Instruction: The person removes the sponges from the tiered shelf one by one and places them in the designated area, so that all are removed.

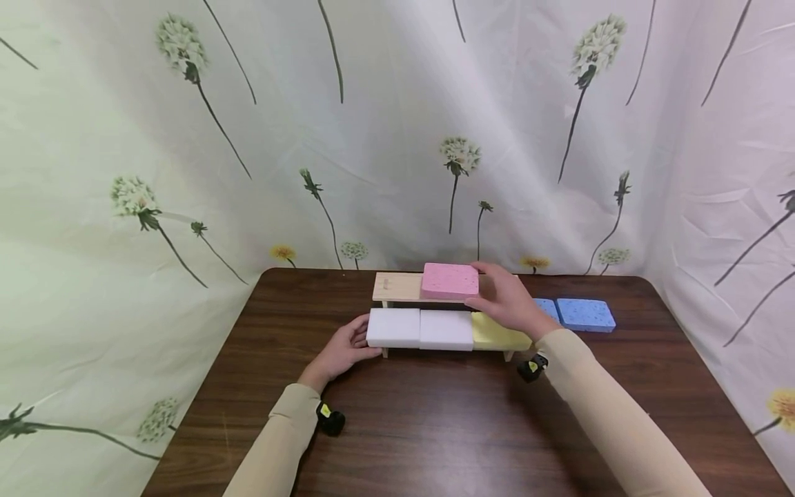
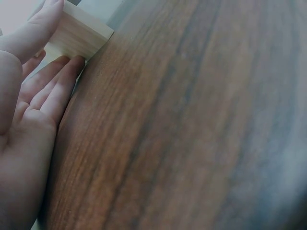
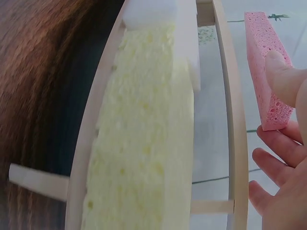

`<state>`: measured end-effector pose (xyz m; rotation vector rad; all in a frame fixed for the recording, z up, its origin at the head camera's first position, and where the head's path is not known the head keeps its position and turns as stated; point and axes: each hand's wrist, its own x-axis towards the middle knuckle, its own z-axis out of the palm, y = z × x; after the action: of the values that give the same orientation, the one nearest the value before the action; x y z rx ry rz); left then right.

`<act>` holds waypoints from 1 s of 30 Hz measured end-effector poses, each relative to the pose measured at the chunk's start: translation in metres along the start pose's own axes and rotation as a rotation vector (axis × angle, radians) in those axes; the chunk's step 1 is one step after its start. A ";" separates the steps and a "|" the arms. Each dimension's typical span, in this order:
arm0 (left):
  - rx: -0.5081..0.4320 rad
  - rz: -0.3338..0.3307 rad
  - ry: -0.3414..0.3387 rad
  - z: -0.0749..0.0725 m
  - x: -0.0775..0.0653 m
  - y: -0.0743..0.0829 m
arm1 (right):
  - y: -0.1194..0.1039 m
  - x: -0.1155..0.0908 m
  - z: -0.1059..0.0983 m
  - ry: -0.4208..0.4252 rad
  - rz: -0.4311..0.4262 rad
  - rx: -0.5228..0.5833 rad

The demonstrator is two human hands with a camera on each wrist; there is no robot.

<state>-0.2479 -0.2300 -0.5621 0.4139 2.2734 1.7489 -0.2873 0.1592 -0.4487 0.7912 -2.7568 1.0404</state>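
Note:
My right hand pinches a pink sponge by its right end, thumb and fingers on opposite sides. The sponge is at the upper tier of a small wooden rack; whether it rests there or hovers, I cannot tell. On the lower tier, two white sponges lie left of a yellow sponge, partly hidden by my right arm. At the rack's left end is my left hand, thumb toward the front. In the left wrist view, its fairly straight fingers touch the pale wood.
Two blue sponges lie on the dark wooden table right of the rack, one partly behind my right hand. A white curtain with dandelion prints hangs behind the table and along both sides.

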 end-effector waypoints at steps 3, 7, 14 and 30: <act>0.004 0.007 0.000 0.000 -0.001 0.000 | 0.003 -0.004 -0.003 0.003 0.012 -0.008; 0.002 0.023 -0.004 -0.001 -0.001 0.001 | 0.006 -0.008 -0.007 0.014 0.011 -0.026; -0.012 0.018 -0.004 0.000 -0.001 0.001 | 0.010 -0.016 -0.013 0.020 0.014 -0.034; -0.011 0.027 -0.004 0.001 -0.002 0.002 | 0.028 -0.035 -0.027 0.074 0.004 -0.050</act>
<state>-0.2456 -0.2289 -0.5605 0.4478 2.2651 1.7714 -0.2738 0.2101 -0.4537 0.7251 -2.7120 0.9766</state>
